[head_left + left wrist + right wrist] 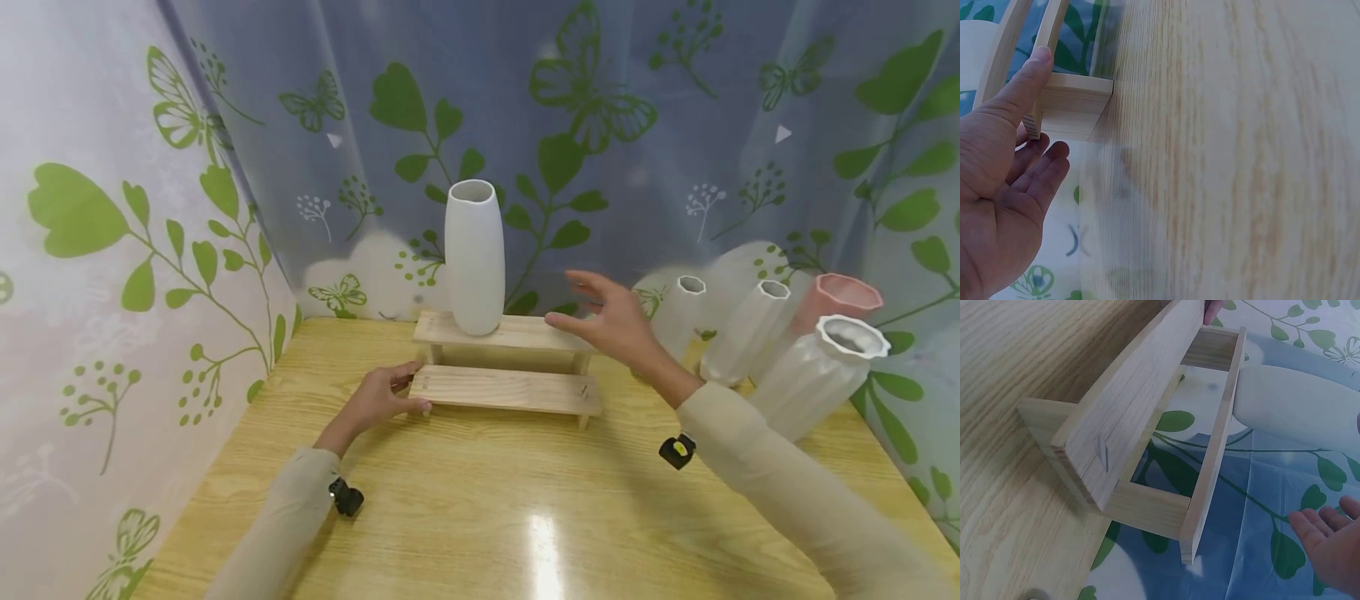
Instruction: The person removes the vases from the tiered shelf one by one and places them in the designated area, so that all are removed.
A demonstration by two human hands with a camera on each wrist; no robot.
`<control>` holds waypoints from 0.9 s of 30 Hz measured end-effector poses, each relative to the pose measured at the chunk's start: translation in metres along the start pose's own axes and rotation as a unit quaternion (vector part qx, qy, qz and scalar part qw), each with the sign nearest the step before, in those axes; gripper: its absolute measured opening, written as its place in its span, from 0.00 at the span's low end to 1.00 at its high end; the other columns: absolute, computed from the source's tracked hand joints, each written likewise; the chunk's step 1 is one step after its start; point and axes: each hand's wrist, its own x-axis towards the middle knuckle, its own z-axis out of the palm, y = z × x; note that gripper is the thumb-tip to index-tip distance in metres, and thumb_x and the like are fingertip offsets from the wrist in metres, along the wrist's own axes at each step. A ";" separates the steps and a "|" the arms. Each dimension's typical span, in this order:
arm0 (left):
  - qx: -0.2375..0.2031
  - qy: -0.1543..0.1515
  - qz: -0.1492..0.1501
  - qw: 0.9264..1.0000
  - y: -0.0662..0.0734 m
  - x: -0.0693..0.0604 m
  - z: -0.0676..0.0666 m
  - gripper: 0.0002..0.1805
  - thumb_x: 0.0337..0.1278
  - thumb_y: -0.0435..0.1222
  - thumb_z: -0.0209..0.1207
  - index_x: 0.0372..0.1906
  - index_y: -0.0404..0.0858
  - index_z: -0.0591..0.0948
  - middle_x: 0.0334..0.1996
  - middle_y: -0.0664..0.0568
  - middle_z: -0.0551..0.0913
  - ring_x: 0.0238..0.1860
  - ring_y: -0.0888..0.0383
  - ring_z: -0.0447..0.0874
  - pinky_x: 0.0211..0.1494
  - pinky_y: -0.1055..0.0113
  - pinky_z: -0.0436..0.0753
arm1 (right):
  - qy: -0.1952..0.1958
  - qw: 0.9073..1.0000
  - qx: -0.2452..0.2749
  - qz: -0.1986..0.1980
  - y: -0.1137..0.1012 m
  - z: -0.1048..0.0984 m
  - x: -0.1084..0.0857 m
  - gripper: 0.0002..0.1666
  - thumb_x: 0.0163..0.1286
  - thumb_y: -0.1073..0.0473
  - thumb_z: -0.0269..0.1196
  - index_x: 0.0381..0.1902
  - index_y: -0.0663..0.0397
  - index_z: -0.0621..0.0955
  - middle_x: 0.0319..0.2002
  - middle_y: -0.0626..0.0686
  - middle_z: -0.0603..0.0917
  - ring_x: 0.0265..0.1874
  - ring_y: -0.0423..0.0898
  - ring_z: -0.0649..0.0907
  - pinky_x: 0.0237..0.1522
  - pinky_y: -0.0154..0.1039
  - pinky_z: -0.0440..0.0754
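Observation:
A two-step wooden stand (506, 389) sits towards the back of the table. On its upper step, left of the middle, a tall white vase (476, 258) stands upright. My left hand (375, 400) grips the left end of the lower step; in the left wrist view the thumb (1025, 84) lies along one face of the board, with fingers on the other side. Above the right end of the upper step, my right hand (611, 318) hovers with fingers spread and nothing in it. The right wrist view shows that hand (1335, 540) apart from both stand and vase.
To the right are grouped a small white vase (678, 317), a ribbed white vase (746, 333), a pink vase (828, 304) and a large fluted white vase (821, 379). A patterned curtain (420, 50) hangs behind the wooden table (450, 508).

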 end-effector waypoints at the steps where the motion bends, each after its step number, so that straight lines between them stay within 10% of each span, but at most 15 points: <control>1: -0.001 -0.001 -0.001 1.000 0.000 0.000 0.000 0.46 0.54 0.44 0.75 0.77 0.37 0.68 0.75 0.40 0.66 0.71 0.39 0.70 0.71 0.51 0.76 | -0.003 1.000 -0.002 0.000 -0.001 0.002 0.002 0.50 0.60 0.38 0.75 0.75 0.46 0.71 0.72 0.57 0.73 0.67 0.58 0.77 0.68 0.54 0.78; 27: -0.002 -0.004 -0.007 1.000 -0.004 0.000 0.000 0.47 0.56 0.45 0.74 0.77 0.36 0.67 0.76 0.41 0.66 0.72 0.38 0.70 0.71 0.50 0.76 | -0.026 0.999 0.031 -0.006 -0.028 0.048 0.067 0.60 0.54 0.33 0.77 0.79 0.46 0.65 0.76 0.51 0.67 0.69 0.57 0.75 0.61 0.56 0.83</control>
